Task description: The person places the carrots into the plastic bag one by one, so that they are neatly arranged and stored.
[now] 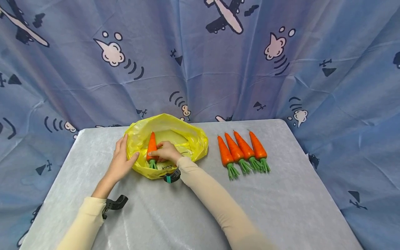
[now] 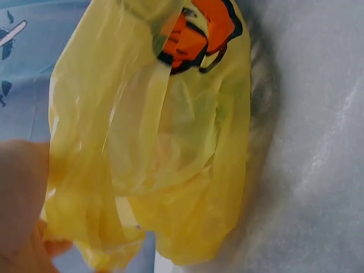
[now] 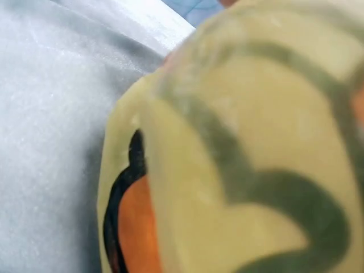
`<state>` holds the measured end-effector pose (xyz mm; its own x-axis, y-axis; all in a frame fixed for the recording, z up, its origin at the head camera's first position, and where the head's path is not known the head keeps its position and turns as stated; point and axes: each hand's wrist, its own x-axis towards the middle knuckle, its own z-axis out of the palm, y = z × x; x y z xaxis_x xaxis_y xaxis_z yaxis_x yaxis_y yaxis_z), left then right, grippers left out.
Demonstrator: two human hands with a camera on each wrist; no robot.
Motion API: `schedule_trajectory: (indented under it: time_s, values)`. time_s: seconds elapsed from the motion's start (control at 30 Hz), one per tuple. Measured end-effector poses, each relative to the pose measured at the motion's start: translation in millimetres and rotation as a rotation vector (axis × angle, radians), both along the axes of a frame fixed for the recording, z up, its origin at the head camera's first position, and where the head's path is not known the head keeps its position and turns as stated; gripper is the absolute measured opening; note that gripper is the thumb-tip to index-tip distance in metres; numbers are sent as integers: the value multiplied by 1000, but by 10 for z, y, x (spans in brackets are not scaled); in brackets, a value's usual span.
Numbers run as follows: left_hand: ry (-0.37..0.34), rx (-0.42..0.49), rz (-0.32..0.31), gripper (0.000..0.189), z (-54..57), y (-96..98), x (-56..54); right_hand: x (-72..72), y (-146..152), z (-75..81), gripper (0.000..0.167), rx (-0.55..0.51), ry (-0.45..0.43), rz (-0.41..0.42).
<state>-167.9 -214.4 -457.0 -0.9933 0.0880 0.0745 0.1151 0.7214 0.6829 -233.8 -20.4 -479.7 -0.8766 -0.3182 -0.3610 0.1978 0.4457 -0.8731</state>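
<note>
A yellow plastic bag [image 1: 167, 121] with printed black lettering lies with its mouth open at the back left of the table. My right hand [image 1: 167, 151] reaches over the bag's near rim and grips an orange carrot [image 1: 151, 144] inside the mouth, green stalks toward me. At the bag's left side, my left hand [image 1: 122, 161] touches the plastic with fingers extended and thumb spread over the edge. In the left wrist view, part of the left hand [image 2: 23, 199] shows beside the yellow bag [image 2: 136, 142]. The printed bag [image 3: 256, 142] fills most of the right wrist view, hiding the carrot.
Several carrots [image 1: 245, 149] lie side by side to the right of the bag, their green stalks toward me. The table [image 1: 281, 208] has a grey-white cover. Behind it hangs a blue curtain [image 1: 203, 62] printed with planes and clouds.
</note>
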Motion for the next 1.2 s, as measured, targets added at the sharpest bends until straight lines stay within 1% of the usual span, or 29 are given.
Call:
schedule_trajectory:
  time_s: [0.1,0.2,0.27,0.47,0.73,0.87,1.0,1.07,1.2]
  values:
    - [6,-27,56,85,17,-5,19,17,-8,-5,51,-11,6,-2]
    - [1,-44,83,84,17,-3,25,34,-14,-14,52,-15,11,-1]
    - [-3,-51,88,84,12,-2,24,38,-20,-29,54,-20,16,-3]
    - [0,-56,82,84,-12,4,12,30,-10,-73,60,-46,24,-4]
    - [-3,-32,22,85,-22,-6,-12,6,9,-48,58,-42,-5,54]
    - [8,-29,22,85,-20,2,-19,-7,3,-55,55,-35,1,76]
    - [7,-32,26,85,-20,0,-18,-31,9,-66,51,-57,-28,71]
    - [5,-32,26,85,-22,-3,-17,-40,14,-70,52,-74,-44,67]
    - [4,-31,26,85,-25,-5,-18,-51,18,-67,55,-77,-56,88]
